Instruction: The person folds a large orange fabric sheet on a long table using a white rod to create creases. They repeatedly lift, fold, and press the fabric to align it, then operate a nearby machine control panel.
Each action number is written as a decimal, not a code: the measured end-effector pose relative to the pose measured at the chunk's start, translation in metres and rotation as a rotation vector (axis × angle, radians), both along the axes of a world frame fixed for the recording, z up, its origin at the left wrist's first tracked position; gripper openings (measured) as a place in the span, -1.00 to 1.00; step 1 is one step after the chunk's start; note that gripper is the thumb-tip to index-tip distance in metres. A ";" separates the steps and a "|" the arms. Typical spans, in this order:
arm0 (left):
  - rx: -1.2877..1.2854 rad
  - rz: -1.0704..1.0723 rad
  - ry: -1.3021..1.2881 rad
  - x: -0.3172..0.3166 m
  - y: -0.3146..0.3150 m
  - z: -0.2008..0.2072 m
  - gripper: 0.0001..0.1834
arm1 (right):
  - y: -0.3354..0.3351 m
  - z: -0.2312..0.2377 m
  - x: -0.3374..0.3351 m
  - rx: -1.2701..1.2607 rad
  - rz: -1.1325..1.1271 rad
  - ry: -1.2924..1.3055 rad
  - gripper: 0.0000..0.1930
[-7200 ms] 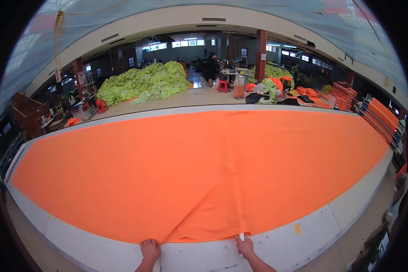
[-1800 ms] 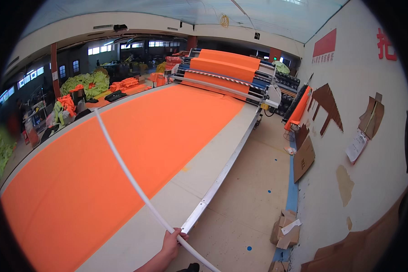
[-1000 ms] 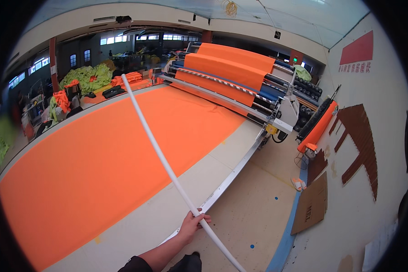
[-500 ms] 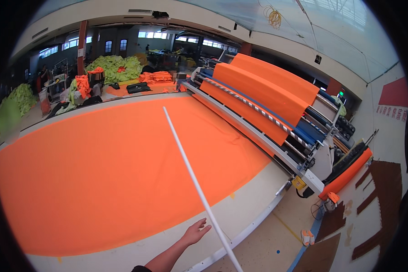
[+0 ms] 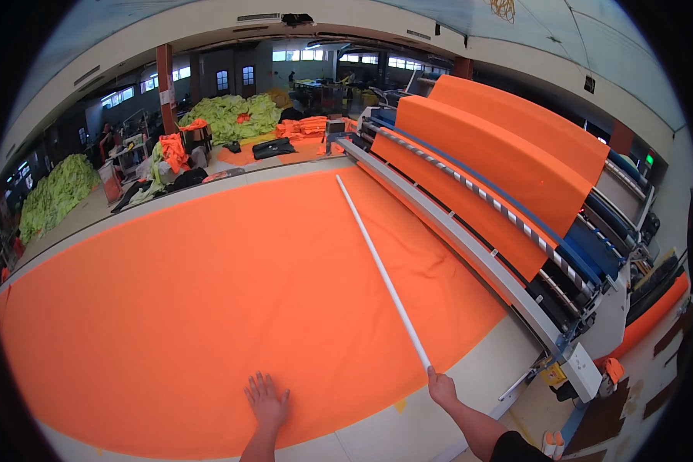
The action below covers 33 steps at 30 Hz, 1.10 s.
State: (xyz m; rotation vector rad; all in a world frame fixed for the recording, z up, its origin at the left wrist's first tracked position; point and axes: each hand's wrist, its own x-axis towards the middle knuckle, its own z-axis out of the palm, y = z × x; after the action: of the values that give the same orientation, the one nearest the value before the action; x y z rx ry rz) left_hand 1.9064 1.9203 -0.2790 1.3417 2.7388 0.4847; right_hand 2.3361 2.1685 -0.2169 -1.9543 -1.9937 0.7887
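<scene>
A broad sheet of orange fabric (image 5: pixel 185 308) lies over the white table (image 5: pixel 439 408). My left hand (image 5: pixel 266 403) rests on it close to the near edge, palm down with fingers spread, holding nothing. Further right, my right hand (image 5: pixel 441 386) is closed around the near end of a long white pole (image 5: pixel 383 272). The pole reaches away across the fabric, its far tip near the back edge. Small wrinkles show in the fabric to the right of the pole.
A fabric-spreading machine (image 5: pixel 470 231) carrying a wide orange fabric web (image 5: pixel 500 146) spans the table's right side. Behind the table are yellow-green garment heaps (image 5: pixel 235 117), stacked orange pieces (image 5: pixel 300 128) and a red pillar (image 5: pixel 165 88). An orange roll (image 5: pixel 654 312) leans at the right.
My view has swung, so the scene sits differently. My left hand has come down flat on the fabric. My right hand, out of view before, now shows gripping the pole's near end.
</scene>
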 end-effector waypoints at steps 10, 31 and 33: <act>-0.122 0.132 0.061 -0.046 0.009 -0.029 -0.04 | 0.109 -0.037 -0.061 -0.332 0.163 -0.136 -0.17; -0.139 0.105 0.141 -0.057 0.035 -0.035 -0.07 | 0.176 -0.070 -0.038 -0.166 0.010 -0.049 -0.17; -0.175 0.104 0.136 -0.057 0.036 -0.037 -0.09 | 0.185 -0.072 -0.044 -0.213 -0.023 0.017 -0.17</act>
State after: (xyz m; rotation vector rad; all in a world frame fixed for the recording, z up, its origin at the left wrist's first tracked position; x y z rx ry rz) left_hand 1.8489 1.9568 -0.3161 1.2387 2.8913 0.1574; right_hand 2.2918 2.3538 -0.2885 -2.0719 -1.9437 1.0458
